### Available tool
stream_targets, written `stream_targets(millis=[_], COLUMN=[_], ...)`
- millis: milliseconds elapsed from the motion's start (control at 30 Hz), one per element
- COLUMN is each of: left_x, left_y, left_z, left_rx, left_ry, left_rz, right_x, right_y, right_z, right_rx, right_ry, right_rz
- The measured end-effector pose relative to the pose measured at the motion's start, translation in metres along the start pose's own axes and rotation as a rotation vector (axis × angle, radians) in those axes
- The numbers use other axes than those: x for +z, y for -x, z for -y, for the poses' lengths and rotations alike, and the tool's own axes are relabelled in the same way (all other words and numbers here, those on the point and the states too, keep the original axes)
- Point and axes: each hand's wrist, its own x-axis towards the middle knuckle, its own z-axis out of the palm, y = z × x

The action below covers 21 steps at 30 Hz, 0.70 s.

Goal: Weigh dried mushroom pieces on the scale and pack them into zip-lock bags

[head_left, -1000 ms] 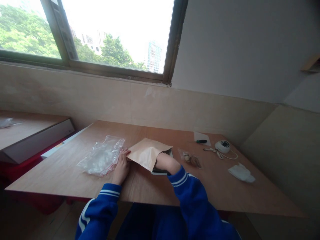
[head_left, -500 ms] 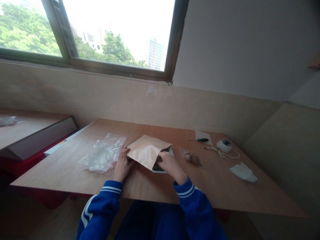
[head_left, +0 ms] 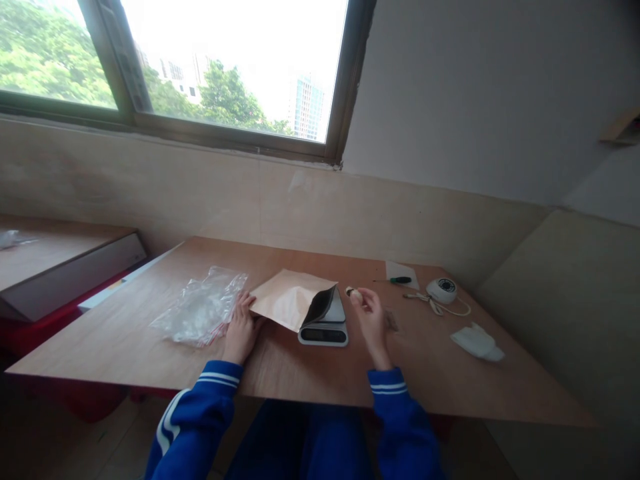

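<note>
A kraft paper pouch [head_left: 287, 300] lies tilted over a small white kitchen scale [head_left: 325, 335], its dark-lined mouth gaping to the right. My left hand [head_left: 243, 323] grips the pouch's left corner, fingers on top and the thumb mostly hidden. Just right of the mouth, my right hand [head_left: 371, 313] pinches a small beige piece with a dark side [head_left: 354, 293], which resembles a dried mushroom. Partly behind that hand is a clear bag of brownish pieces [head_left: 391, 320] on the table. The scale's display shows no readable figures.
Clear zip bags [head_left: 200, 308] are piled on the table's left. To the right are a green-handled screwdriver [head_left: 400, 280] on white paper, a white dome camera [head_left: 443, 291] with its cable, and a crumpled white cloth or glove [head_left: 477, 342]. A window [head_left: 235, 67] is above.
My right hand has come out of the pouch's mouth and moved right, with the small beige piece now visible in its fingertips. More of the scale shows. My left hand stays at the pouch corner.
</note>
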Motion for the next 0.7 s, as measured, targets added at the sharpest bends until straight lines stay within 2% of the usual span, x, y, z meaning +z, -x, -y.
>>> stream_targets(millis=[133,300,400,500,567,700], left_x=[0.002,0.001,0.000,-0.002,-0.003,-0.002], left_y=[-0.002,-0.003,-0.003,-0.003,-0.003,-0.003], left_z=[0.001,0.003,0.002,0.000,-0.001,0.000], left_rx=[-0.032,-0.147,-0.215,-0.239,-0.216,-0.150], left_ry=[0.017,0.068,0.111,0.142,0.140,0.108], left_rz=[-0.048,-0.058,-0.054,-0.058,-0.058,-0.062], right_x=[0.025,0.031,0.025,0.021,0.021,0.028], right_y=[0.000,0.003,0.003,0.001,-0.001,-0.008], right_z=[-0.030,-0.022,0.004,0.046,0.076,0.114], right_rx=[-0.024,-0.069,-0.201,-0.316,-0.366,-0.491], right_ry=[0.151,0.309,0.345,0.138,0.023,0.141], right_rz=[0.161,0.246,0.254,0.234,0.273,0.501])
